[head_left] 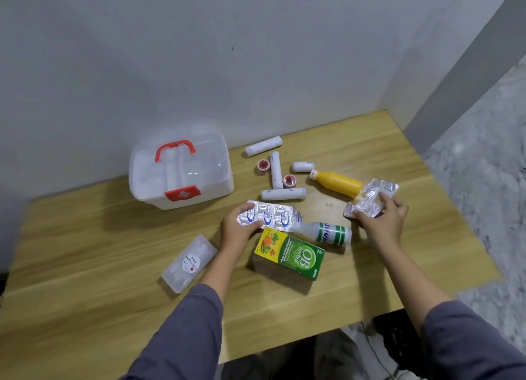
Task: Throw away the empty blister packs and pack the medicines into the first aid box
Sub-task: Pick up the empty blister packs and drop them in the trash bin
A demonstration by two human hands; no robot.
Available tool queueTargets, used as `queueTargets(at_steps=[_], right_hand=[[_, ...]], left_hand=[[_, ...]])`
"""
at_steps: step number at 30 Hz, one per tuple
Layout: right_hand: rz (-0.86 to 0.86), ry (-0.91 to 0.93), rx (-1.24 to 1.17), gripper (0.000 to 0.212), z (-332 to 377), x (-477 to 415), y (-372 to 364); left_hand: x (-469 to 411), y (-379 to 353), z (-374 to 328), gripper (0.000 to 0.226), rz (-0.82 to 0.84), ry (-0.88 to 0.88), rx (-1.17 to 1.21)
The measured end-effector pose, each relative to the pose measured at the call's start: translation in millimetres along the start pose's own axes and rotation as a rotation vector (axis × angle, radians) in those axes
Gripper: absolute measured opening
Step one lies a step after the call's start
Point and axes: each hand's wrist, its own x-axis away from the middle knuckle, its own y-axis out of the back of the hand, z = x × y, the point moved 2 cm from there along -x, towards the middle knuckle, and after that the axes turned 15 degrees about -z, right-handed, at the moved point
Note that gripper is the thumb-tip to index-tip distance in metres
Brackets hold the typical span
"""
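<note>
My left hand (237,229) grips one end of a silver blister pack with blue print (273,216), held just above the table. My right hand (381,219) clutches a crumpled silver blister pack (370,199) at the table's right side. The white first aid box (179,172), with a red handle and red latch, stands shut at the back left. A green and yellow medicine carton (290,256) lies between my hands. A white bottle with a green label (327,233) lies on its side behind the carton. A yellow bottle (337,183) lies near my right hand.
Several white bandage rolls (283,194) and two small red tape rolls (289,181) lie behind the blister packs. A clear plastic case (189,263) sits at the front left. The wooden table (85,266) meets a wall at the back; its right and front edges drop to a speckled floor.
</note>
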Motion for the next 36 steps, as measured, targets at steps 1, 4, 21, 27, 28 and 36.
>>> queueTargets(at_steps=[1,4,21,27,28,36], right_hand=[[-0.004,0.001,0.001,0.067,1.3,0.5,3.5],[-0.017,0.013,-0.004,0.07,5.8,1.4,14.4],[-0.369,0.021,-0.172,0.072,16.2,-24.2,171.2],[-0.569,-0.144,-0.159,0.073,-55.2,-28.6,248.3],[-0.596,-0.176,-0.149,0.072,-71.6,-27.1,260.9],[-0.699,-0.474,-0.077,0.073,-211.8,-7.0,324.2]], left_hand=[[1.2,1.1,-3.6,0.042,0.005,-0.013,0.004],[2.9,4.9,-20.4,0.042,0.007,-0.082,0.015],[59.5,-66.2,-176.7,0.041,0.18,-0.349,0.229],[144.2,-181.5,-200.9,0.038,0.478,-0.445,0.199],[161.1,-202.9,-199.8,0.037,0.542,-0.442,0.191],[299.7,-349.4,-153.2,0.039,0.938,-0.529,0.014]])
